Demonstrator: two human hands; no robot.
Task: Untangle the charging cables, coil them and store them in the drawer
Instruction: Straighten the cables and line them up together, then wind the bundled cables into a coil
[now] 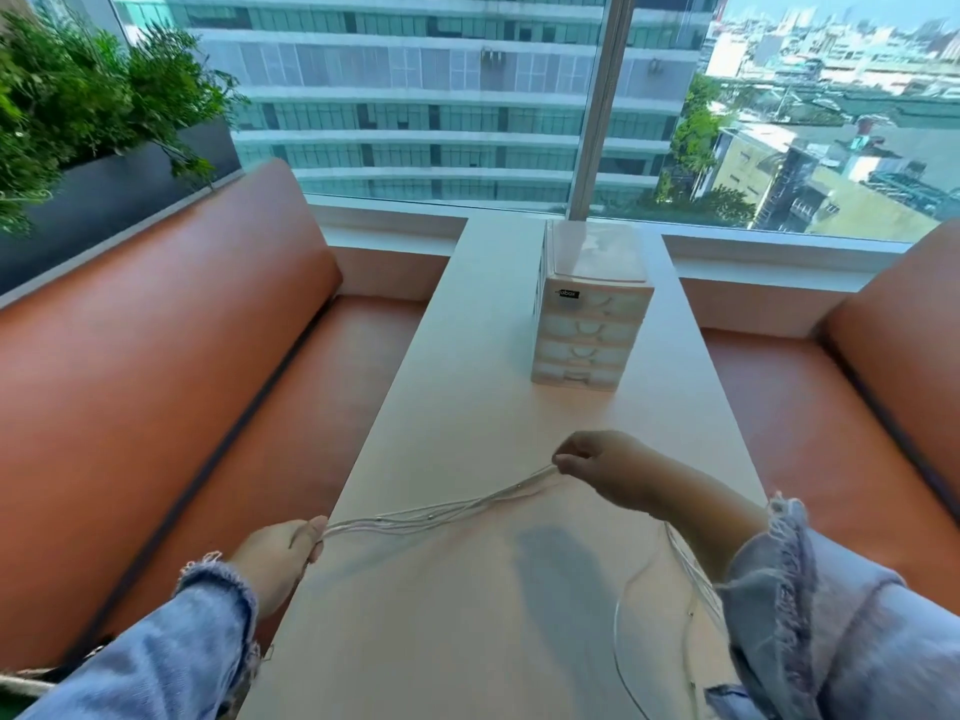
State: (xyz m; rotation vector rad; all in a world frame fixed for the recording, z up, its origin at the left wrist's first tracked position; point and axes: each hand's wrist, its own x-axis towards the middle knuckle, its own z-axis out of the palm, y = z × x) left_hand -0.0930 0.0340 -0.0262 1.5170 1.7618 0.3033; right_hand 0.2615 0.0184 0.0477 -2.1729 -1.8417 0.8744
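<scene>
A bundle of thin white charging cables [441, 511] is stretched in the air above the white table [467, 641], running between both hands. My left hand [280, 558] pinches one end at the table's left edge. My right hand [613, 472] pinches the other end, further out and to the right. More loose cable [675, 615] hangs in loops under my right forearm. A small translucent drawer unit [587, 324] with several shut drawers stands on the far part of the table.
Orange padded benches [182, 381] flank the narrow table on both sides. A large window [415, 96] sits behind the drawer unit. A dark planter with green foliage [78, 106] is at the far left.
</scene>
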